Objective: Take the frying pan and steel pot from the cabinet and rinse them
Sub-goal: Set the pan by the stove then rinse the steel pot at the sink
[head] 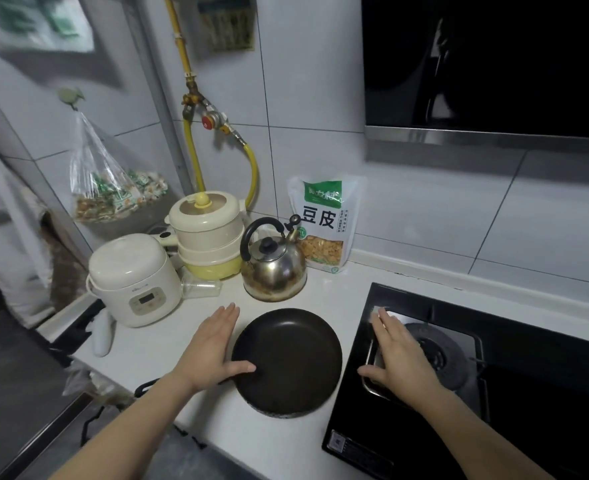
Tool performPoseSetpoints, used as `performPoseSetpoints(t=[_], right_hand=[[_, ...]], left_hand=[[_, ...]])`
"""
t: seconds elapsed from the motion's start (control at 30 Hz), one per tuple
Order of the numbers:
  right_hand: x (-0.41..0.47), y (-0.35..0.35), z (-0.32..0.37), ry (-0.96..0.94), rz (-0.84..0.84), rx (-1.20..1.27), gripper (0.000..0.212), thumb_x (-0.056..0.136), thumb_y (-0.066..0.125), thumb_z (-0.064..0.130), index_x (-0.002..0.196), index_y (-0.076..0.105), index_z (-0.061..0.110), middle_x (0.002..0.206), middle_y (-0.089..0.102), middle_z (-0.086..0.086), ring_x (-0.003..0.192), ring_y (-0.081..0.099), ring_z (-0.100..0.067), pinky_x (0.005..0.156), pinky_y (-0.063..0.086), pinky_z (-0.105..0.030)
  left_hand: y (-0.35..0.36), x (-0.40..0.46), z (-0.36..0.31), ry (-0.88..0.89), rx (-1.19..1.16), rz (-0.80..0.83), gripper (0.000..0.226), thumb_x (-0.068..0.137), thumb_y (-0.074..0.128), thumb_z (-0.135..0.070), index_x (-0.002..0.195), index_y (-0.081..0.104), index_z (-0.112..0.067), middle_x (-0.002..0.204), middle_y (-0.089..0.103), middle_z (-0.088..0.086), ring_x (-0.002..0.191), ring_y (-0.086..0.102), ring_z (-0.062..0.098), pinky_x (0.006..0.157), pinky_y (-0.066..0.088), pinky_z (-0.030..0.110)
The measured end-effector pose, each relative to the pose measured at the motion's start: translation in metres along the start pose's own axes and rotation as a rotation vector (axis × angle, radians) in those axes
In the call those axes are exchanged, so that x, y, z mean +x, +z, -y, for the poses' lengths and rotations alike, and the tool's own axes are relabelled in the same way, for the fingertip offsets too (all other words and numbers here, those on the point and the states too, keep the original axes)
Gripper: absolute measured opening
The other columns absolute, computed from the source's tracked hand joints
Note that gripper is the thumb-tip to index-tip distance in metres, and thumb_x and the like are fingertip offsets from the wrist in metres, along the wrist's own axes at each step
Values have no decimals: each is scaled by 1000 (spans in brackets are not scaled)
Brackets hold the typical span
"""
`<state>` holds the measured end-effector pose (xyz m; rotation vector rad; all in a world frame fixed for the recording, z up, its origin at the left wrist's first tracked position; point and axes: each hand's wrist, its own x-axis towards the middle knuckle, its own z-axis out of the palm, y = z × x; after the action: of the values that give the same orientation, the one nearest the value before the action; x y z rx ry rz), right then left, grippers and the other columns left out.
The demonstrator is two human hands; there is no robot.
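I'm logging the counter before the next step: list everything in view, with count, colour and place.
frying pan: 1, black, on the counter front centre
kettle: 1, steel with black handle, behind the pan
rice cooker: 1, white, counter left
stacked electric pot: 1, cream and yellow, back left
food pouch: 1, white and green, against the wall
hob: 1, black, right
hanging bag: 1, clear, left wall
left hand: open, thumb on the pan rim
right hand: open, flat over the hob

Pale grey wall tiles (320,81) are backing a white countertop (168,344) lying under the hands. A black range hood (487,64) is hanging above the right hand, a yellow gas pipe (185,98) running down the wall beyond the left
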<state>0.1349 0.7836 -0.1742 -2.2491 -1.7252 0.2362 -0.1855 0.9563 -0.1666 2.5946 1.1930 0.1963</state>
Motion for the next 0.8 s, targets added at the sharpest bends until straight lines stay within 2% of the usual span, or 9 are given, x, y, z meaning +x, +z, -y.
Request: performPoseSetpoints(t=[0.17,0.33,0.43,0.57,0.7,0.8], right_hand=[[-44,-59,-26,73,-86,8,108,80,73,51,157,4,20,165,-3,1,151,2,-21,122,13,-36],[-120,-113,-59,130,-171,-3,107,80,74,48,157,6,18,164,-1,0,151,2,-19,122,9,-33],[-191,-145,-91,191,-233,-33,106,82,72,49,157,5,16,165,0,-3,151,2,-20,122,9,-32],[-306,-183,-141,326,-294,-60,107,82,71,49,157,4,15,164,-2,-2,151,1,-20,122,9,-33],[-435,-212,-188,492,-361,-105,107,80,73,51,157,7,16,164,2,-4,151,6,-23,122,13,-34],[-533,-231,-214,640,-409,-128,107,82,71,52,157,2,16,165,0,-5,151,4,-21,121,13,-33]], left_hand=[[-36,2,-63,157,60,-89,125,59,33,-96,154,6,-18,161,4,2,148,1,21,118,2,30],[-48,-1,-148,318,85,-145,120,63,32,-94,153,12,-18,161,9,3,148,4,20,120,8,37],[-43,-11,-219,416,84,-181,118,65,33,-93,154,12,-18,160,7,2,148,5,20,120,10,42],[-23,-33,-326,568,27,-173,123,61,29,-95,153,15,-15,160,9,4,148,5,21,118,4,33],[10,-68,-444,733,-54,-140,120,62,37,-92,153,13,-16,160,8,3,148,4,19,118,5,33],[40,-97,-535,883,-79,-82,121,62,33,-94,153,9,-18,161,5,2,148,0,17,120,5,34]])
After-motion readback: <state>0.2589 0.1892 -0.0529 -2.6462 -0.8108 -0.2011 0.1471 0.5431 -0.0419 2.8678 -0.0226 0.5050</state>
